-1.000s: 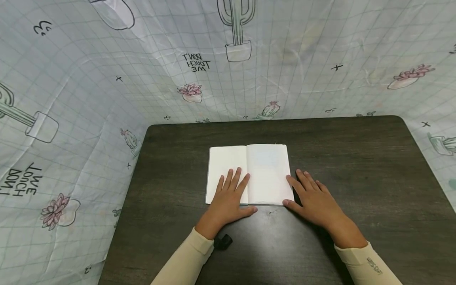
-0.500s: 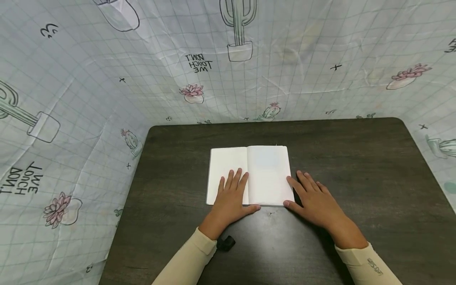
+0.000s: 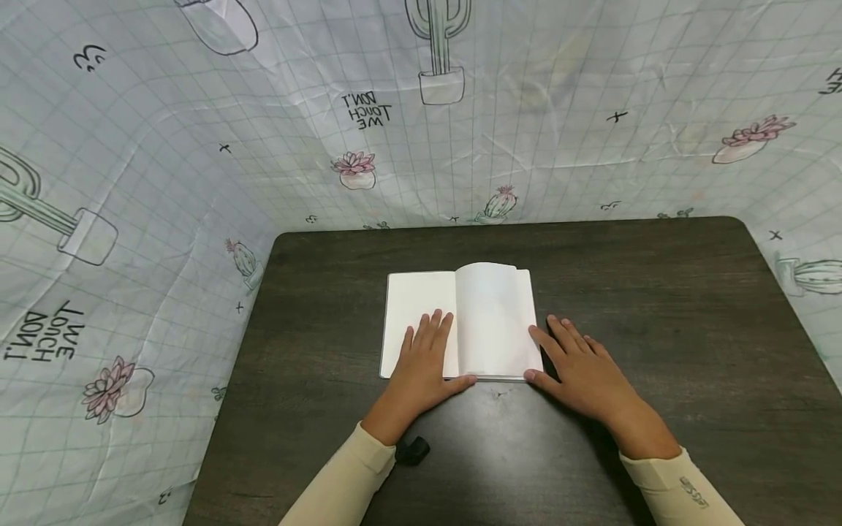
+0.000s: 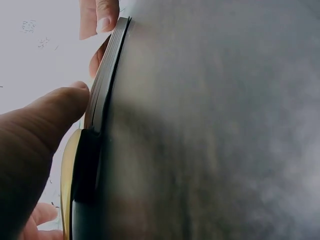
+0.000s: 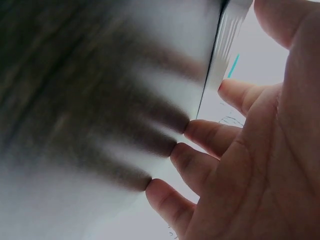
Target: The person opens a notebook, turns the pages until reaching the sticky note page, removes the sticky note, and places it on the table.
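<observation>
An open notebook (image 3: 490,329) with blank white pages lies on the dark wooden table. My left hand (image 3: 421,369) rests flat over the lower left page, fingers spread and straight, its thumb along the near edge at the spine. In the left wrist view that thumb (image 4: 65,105) is beside the edges of the stacked pages. My right hand (image 3: 585,369) is at the right edge, thumb and index fingertip touching the notebook near its lower right corner, the other fingers on the table. A right-hand page bows upward, its far edge shifted left of the sheets beneath.
The table (image 3: 658,277) has rounded far corners and extends around the notebook. Behind and at both sides hangs a white grid-patterned cloth (image 3: 539,131) with printed cacti. A small black object (image 3: 413,451) sits at the left wrist.
The top right-hand page has gone from flat to arched, its outer edge sliding left. My left hand shifted slightly; the right hand stayed nearly still.
</observation>
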The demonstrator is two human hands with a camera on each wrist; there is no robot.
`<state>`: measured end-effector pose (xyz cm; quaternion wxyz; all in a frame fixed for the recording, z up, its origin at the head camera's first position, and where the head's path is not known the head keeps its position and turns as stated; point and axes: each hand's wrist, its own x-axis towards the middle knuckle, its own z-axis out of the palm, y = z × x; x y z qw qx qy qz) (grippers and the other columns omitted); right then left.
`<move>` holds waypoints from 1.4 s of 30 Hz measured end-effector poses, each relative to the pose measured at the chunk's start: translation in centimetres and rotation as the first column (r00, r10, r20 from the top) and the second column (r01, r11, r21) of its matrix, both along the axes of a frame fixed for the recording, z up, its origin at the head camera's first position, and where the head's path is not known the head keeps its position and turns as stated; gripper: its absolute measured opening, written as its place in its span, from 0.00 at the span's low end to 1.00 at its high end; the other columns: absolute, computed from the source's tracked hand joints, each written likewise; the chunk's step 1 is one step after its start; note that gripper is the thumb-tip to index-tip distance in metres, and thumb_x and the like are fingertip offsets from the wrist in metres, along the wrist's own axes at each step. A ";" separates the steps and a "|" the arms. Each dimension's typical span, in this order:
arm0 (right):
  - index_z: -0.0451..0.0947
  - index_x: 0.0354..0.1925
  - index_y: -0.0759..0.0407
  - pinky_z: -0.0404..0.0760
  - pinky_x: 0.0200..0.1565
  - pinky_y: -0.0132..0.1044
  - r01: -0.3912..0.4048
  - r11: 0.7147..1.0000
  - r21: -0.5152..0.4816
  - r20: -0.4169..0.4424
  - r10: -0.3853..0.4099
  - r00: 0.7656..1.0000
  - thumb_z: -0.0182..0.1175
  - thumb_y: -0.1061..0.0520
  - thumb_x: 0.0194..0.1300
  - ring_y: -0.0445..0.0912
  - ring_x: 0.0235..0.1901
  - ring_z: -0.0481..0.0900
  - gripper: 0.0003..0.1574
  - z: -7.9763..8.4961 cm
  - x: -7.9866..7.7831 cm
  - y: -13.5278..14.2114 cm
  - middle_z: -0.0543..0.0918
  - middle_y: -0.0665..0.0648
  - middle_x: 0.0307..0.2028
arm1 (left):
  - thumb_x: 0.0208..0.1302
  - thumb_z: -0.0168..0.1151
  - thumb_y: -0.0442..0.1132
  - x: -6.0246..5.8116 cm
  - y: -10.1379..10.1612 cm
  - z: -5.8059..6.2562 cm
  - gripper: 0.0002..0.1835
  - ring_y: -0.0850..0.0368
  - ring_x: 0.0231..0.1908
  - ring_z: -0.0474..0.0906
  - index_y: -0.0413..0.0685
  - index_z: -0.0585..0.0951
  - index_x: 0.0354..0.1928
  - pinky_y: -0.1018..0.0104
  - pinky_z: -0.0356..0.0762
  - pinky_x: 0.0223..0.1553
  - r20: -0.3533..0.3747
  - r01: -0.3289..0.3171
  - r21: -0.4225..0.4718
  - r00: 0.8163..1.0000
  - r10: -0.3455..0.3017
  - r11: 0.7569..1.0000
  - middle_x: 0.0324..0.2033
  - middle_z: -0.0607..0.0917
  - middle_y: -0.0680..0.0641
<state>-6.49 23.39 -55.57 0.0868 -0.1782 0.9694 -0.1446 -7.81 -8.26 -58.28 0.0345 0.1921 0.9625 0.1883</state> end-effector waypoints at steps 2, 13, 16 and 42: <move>0.57 0.86 0.50 0.57 0.74 0.74 -0.005 1.000 0.003 0.004 0.005 1.000 0.56 0.26 0.78 0.68 0.83 0.53 0.53 0.2 0.1 0.2 0.56 0.69 0.84 | 0.66 0.66 0.75 0.4 0.1 0.1 0.65 0.42 0.86 0.45 0.53 0.43 0.89 0.37 0.49 0.82 -0.008 -0.006 0.010 1.000 0.006 1.000 0.87 0.50 0.43; 0.58 0.86 0.51 0.57 0.74 0.74 -0.029 1.000 0.012 0.022 0.029 0.999 0.57 0.27 0.78 0.68 0.83 0.53 0.53 0.9 0.8 1.1 0.55 0.69 0.84 | 0.67 0.69 0.70 2.3 0.7 0.8 0.68 0.42 0.87 0.40 0.54 0.32 0.88 0.40 0.47 0.83 -0.023 -0.049 0.034 0.999 0.050 0.998 0.88 0.41 0.44; 0.57 0.86 0.50 0.57 0.74 0.74 -0.029 1.000 0.005 0.022 0.029 0.999 0.57 0.27 0.78 0.68 0.83 0.53 0.53 0.8 0.8 1.2 0.55 0.69 0.84 | 0.68 0.69 0.69 2.4 0.7 0.8 0.67 0.42 0.87 0.38 0.55 0.31 0.88 0.40 0.47 0.83 -0.026 -0.058 0.047 0.998 0.060 0.997 0.88 0.39 0.45; 0.56 0.87 0.50 0.56 0.75 0.74 -0.087 0.996 -0.002 0.019 0.087 0.996 0.56 0.27 0.78 0.68 0.83 0.52 0.53 0.1 -3.0 3.3 0.54 0.69 0.85 | 0.59 0.84 0.51 1.0 0.1 0.7 0.74 0.42 0.87 0.39 0.46 0.35 0.88 0.34 0.61 0.77 -0.175 -0.202 0.310 0.948 0.265 0.929 0.88 0.40 0.38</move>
